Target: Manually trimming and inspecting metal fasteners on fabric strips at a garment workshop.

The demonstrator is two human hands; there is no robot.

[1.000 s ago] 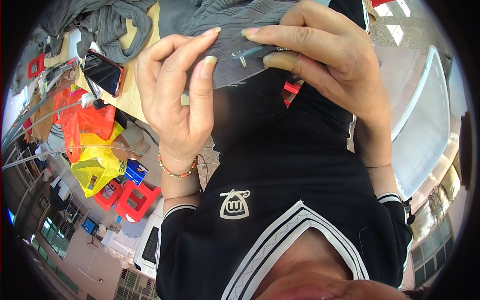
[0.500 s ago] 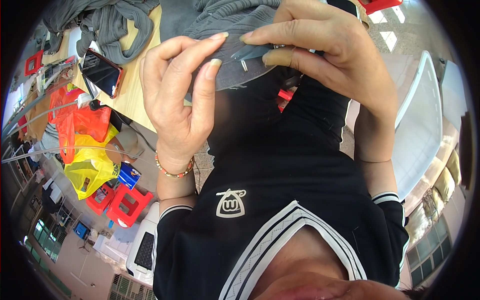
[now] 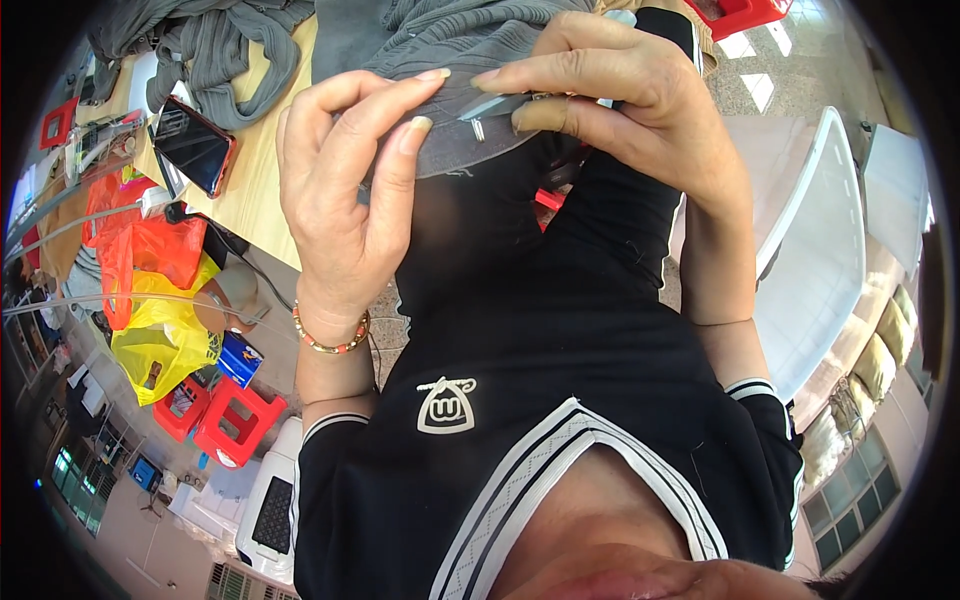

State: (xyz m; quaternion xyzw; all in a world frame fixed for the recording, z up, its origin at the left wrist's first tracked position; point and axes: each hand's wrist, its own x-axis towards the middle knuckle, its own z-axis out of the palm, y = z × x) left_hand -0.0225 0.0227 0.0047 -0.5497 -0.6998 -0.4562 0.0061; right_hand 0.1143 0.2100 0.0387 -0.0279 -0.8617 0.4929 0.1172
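Note:
My right hand (image 3: 620, 105) is curled round small thread snips (image 3: 488, 107), whose bluish pointed blades show between its thumb and fingers. Facing it, my left hand (image 3: 350, 170) is half curled, with a gap between thumb and forefinger. Nothing can be made out in that gap, though a fine thread would be too small to see. Both hands are above a grey cloth (image 3: 450, 155) that lies at the table edge and over my lap. Just below the blade tips shows a short, shiny metal piece (image 3: 478, 130). Ribbed grey knit fabric (image 3: 470, 35) is bunched beyond my fingers.
On the wooden table (image 3: 255, 190) to the left lie a dark-screened phone (image 3: 195, 145) and more grey knitwear (image 3: 245, 60). Orange and yellow plastic bags (image 3: 165, 335) hang beside red stools (image 3: 235, 425). A white plastic chair (image 3: 820, 250) stands at the right.
The view has shifted slightly. My right hand and the snips have moved a little left, nearer my left hand. The left hand keeps nearly the same pose.

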